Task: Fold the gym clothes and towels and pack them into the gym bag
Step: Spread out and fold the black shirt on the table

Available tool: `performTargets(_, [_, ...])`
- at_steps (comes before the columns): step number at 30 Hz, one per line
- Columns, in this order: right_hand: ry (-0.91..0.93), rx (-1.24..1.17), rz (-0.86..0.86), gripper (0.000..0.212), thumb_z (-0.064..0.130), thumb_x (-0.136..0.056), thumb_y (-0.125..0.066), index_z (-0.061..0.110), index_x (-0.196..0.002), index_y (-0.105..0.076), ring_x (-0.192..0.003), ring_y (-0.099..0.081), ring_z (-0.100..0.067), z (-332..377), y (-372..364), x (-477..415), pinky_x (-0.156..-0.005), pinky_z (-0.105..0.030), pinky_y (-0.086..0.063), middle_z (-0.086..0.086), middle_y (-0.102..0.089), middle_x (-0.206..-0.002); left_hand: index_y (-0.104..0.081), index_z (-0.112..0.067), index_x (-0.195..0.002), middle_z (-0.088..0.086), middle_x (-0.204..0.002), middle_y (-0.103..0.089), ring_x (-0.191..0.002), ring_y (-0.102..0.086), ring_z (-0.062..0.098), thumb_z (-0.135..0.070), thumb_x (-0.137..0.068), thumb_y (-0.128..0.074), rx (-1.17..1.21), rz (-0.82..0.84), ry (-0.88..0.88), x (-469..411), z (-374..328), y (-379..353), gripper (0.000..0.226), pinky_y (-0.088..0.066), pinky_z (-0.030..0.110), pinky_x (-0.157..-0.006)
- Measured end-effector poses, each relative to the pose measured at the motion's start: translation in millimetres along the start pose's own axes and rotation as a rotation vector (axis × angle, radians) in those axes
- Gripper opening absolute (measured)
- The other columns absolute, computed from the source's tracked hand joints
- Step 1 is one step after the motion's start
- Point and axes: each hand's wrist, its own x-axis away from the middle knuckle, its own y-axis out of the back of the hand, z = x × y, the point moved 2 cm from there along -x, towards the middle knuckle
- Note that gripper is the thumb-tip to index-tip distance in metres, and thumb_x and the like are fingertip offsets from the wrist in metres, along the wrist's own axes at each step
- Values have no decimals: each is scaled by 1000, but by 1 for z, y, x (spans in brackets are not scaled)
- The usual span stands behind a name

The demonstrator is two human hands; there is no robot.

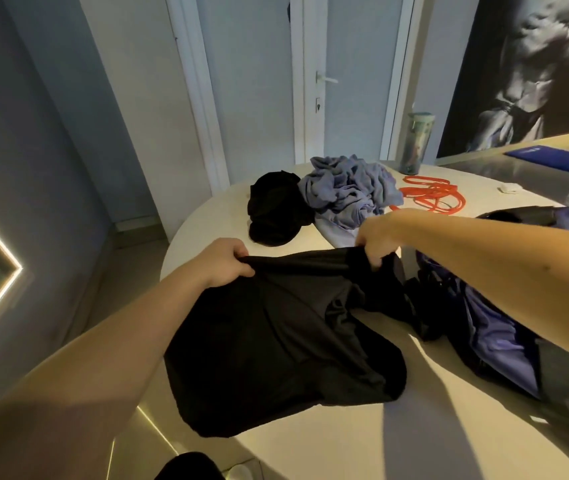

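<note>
Fingers of both hands, left (222,261) and right (374,239), clenched on black garment (276,341), top edge crosswise.

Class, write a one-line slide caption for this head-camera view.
Both hands, left and right, grip a black garment's far edge over the table, gym bag alongside.

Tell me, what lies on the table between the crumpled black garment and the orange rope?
In the head view, a crumpled blue-grey towel lies between the black garment and the orange rope.
</note>
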Motion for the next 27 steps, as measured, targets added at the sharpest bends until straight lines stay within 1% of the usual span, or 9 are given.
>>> performTargets(4, [-86, -62, 253, 32, 8, -85, -75, 9, -116, -65, -92, -58, -21, -12, -5, -5, -81, -31, -54, -7, -57, -111, -65, -26, -94, -7, -121, -66, -110, -60, 15, -24, -86, -77, -20, 129, -76, 10, 12, 9, 15, -47, 36, -101])
performTargets(7, [-36, -408, 119, 38, 11, -76, -69, 6, -113, -66, -91, -58, -25, 6, -2, -20, -74, -36, -49, -15, -60, -119, -69, -32, -92, -13, -117, -64, -108, -59, 10, -49, -89, -71, -149, 383, -112, 30, 3, 3, 17, -46, 34, -99])
performTargets(9, [37, -552, -94, 40, 24, -75, -68, 3, -109, -69, -84, -61, -28, 25, -1, -31, -71, -36, -49, -20, -67, -114, -75, -35, -93, -16, -116, -66, -108, -59, 6, -59, -93, -59, -79, 403, -118, 40, -6, -1, 29, -42, 28, -97])
performTargets(12, [137, -291, -288, 43, 46, -93, -63, 7, -111, -70, -96, -64, -31, 48, -12, -41, -87, -40, -54, -13, -68, -108, -73, -30, -105, -6, -103, -71, -99, -67, 14, -52, -97, -58, 58, 189, -117, 34, -9, -5, 28, -50, 29, -92])
performTargets(16, [144, -87, -90, 46, 38, -89, -73, 16, -128, -62, -104, -64, -32, 58, -30, -39, -93, -44, -57, -7, -64, -119, -52, -30, -142, -5, -121, -63, -119, -60, 16, -56, -87, -71, -141, 364, -61, 28, -8, -16, 64, -46, 38, -108])
performTargets(19, [193, -118, -161, 35, 38, -88, -76, 14, -113, -68, -99, -64, -31, 55, -26, -30, -89, -41, -56, -7, -67, -108, -69, -20, -116, -4, -112, -62, -99, -61, 14, -52, -87, -72, -244, 377, -86, 29, -11, -24, 44, -51, 28, -90])
performTargets(22, [223, -293, -319, 31, 39, -89, -74, 11, -96, -66, -88, -61, -30, 43, -14, -22, -73, -36, -50, -7, -64, -92, -59, -11, -83, 1, -85, -59, -73, -54, 16, -42, -89, -73, -240, 354, -114, 26, -12, -28, 34, -43, 27, -67])
performTargets(24, [218, -435, -461, 30, 35, -91, -73, 9, -102, -62, -88, -56, -26, 31, -4, -16, -68, -33, -41, -6, -59, -93, -52, -13, -78, 2, -74, -50, -65, -47, 15, -35, -93, -69, -208, 301, -94, 26, -14, -19, 31, -37, 26, -62])
performTargets(27, [199, -696, -714, 29, 26, -93, -70, 9, -113, -57, -96, -54, -24, 13, 9, -2, -81, -33, -40, -3, -56, -100, -54, -17, -81, -2, -82, -56, -72, -51, 13, -44, -93, -68, -159, 187, -116, 26, -19, 8, 33, -38, 26, -65])
